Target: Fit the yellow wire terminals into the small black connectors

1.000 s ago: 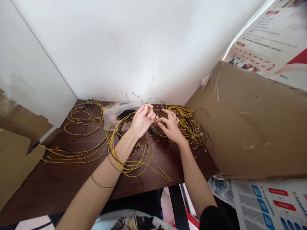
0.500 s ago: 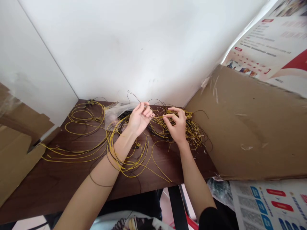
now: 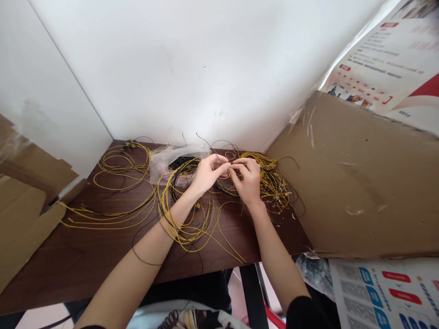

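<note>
My left hand (image 3: 207,174) and my right hand (image 3: 248,182) meet at their fingertips above the table. The left thumb and fingers pinch a thin wire, and a dark wire end (image 3: 202,138) sticks up behind them. My right thumb and forefinger are closed on a yellow wire at the same spot; its very tip is hidden by the fingers. Loops of yellow and black wire (image 3: 192,249) lie around and beside my left forearm. Behind my right hand is a tangled heap of yellow and black wires (image 3: 276,196).
A clear plastic bag (image 3: 158,170) with small black parts (image 3: 185,162) lies behind my left hand. More yellow wire coils (image 3: 116,183) spread left on the brown table (image 3: 103,256). Cardboard stands at left (image 3: 24,214) and right (image 3: 343,183); a white wall (image 3: 199,82) closes the back.
My hands were apart with yellow wire between them; now their fingertips touch. The left hand has moved right and turned, and the right hand has shifted slightly left.
</note>
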Motion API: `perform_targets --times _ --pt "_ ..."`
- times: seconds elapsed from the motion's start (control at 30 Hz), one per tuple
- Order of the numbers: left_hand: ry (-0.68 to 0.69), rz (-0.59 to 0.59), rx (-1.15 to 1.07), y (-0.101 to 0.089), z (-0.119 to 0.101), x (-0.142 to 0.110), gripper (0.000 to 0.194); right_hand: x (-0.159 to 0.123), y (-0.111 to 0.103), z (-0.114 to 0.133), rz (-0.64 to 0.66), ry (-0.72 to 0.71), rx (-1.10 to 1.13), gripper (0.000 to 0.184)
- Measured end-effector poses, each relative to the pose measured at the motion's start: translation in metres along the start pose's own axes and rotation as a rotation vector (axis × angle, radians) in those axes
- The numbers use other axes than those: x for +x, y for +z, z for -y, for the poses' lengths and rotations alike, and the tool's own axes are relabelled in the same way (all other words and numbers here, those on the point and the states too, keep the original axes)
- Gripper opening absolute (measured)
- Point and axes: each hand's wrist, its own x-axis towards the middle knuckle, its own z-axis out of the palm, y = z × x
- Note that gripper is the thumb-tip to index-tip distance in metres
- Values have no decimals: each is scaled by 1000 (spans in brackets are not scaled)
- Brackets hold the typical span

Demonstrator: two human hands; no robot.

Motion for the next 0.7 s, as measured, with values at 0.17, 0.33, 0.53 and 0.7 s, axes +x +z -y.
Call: perform_targets --times 0.17,0.33,0.53,0.7 --pt "35 21 157 -1 2 0 17 0 1 0 -25 -32 -42 9" --pt "94 -47 234 -3 5 1 8 2 -5 2 33 -67 -12 12" --pt "42 -134 73 -5 5 3 11 5 -17 -3 45 -34 -61 10" --pt "17 -161 -38 -6 4 4 12 5 -20 -8 74 -23 -106 5"
